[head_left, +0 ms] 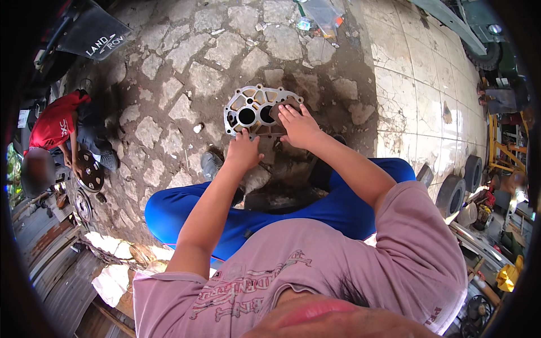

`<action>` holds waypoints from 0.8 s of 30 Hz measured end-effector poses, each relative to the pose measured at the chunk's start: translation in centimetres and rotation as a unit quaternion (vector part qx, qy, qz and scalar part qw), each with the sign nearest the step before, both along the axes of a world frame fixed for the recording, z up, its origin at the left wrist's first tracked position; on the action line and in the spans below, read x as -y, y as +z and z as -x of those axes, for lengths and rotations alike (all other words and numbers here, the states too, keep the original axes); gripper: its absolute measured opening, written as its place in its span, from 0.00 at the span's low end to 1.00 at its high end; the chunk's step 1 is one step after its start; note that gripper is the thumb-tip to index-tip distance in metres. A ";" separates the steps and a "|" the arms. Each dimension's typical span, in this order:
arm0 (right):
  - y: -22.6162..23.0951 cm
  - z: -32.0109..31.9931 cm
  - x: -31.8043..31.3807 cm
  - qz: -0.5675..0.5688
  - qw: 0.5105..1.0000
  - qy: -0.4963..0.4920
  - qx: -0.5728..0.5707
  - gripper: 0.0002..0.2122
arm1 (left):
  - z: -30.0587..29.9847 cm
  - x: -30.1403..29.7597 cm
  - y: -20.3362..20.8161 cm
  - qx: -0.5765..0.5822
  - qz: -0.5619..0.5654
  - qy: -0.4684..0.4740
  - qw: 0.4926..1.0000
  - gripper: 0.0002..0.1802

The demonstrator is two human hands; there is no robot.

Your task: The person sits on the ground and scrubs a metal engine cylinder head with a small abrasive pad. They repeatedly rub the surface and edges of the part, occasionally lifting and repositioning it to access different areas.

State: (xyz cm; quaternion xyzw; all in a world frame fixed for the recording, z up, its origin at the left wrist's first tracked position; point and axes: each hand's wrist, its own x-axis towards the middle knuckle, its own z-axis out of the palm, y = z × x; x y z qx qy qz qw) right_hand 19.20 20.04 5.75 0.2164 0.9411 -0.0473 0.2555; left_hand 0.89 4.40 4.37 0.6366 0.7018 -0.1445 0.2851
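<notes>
One metal cover [257, 112], upper centre of frame: left hand [244, 150], fingers apart, at its lower rim; right hand [299, 127], spread flat, on a brown pad [289, 102].

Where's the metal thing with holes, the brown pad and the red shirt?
Metal thing [257, 109], head view: metal between two big holes.
Brown pad [274, 112], head view: left edge.
Red shirt [52, 121], head view: its middle.

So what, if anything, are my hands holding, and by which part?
Your right hand lies flat over a brown pad on the metal casting, not visibly gripping it; your left hand is at the casting's near edge, grip unclear.
</notes>
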 end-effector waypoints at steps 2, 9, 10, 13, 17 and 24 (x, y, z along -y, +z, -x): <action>0.6 0.5 -0.6 0.055 0.997 -0.040 0.029 0.39 | 0.0 -0.2 0.1 -0.001 0.005 -0.003 1.000 0.41; 1.3 0.9 -0.6 0.075 0.995 -0.047 0.052 0.39 | -0.2 -0.2 0.8 0.001 0.033 0.002 0.999 0.40; 0.9 0.8 -0.8 0.066 0.996 -0.040 0.034 0.39 | -0.1 -0.3 0.7 -0.001 0.031 0.002 1.000 0.41; 0.2 0.0 -0.6 0.048 0.998 -0.027 0.014 0.39 | -0.2 -0.3 0.8 0.000 0.023 -0.003 1.000 0.41; 0.9 0.5 -0.6 0.058 0.997 -0.041 0.034 0.40 | -0.1 -0.1 0.3 0.000 0.001 -0.001 1.000 0.41; 1.8 1.0 -0.3 0.086 0.993 -0.058 0.063 0.40 | -0.1 0.1 0.2 0.003 0.010 0.001 1.000 0.40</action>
